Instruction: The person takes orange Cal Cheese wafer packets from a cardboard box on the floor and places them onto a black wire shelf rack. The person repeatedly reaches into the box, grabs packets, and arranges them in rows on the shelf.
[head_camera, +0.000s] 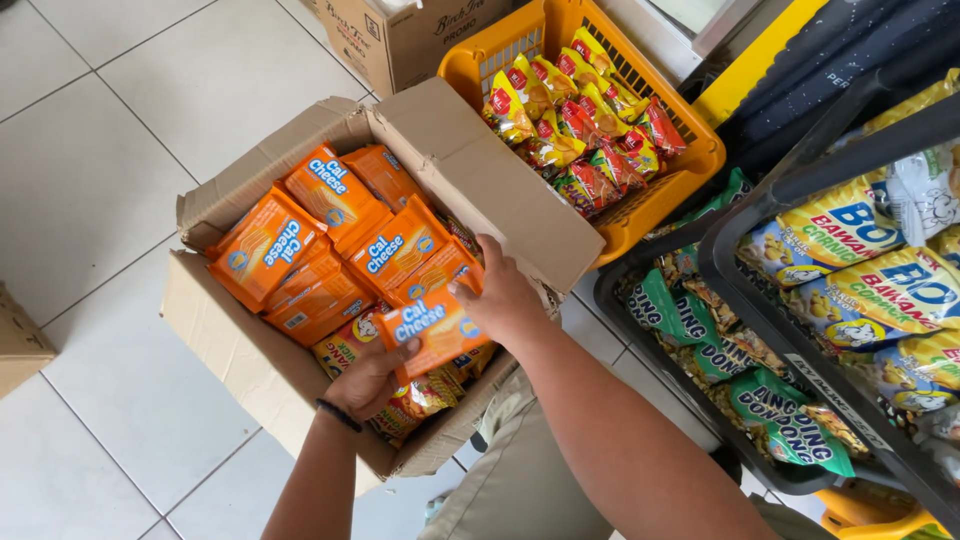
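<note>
An open cardboard box (230, 350) on the tiled floor holds several orange snack packs (330, 190) and some other snack bags beneath them. My left hand (368, 382) and my right hand (503, 297) both grip one orange pack (432, 330), held flat just above the box's near right corner. The left hand holds its lower left edge, the right hand its upper right edge. A black band is on my left wrist.
An orange plastic basket (670, 185) with small red and yellow snack packets stands behind the box. Dark crates (720, 265) at the right hold green and yellow snack bags. Another cardboard box (400, 40) stands at the top, and a box corner (20, 345) at the left.
</note>
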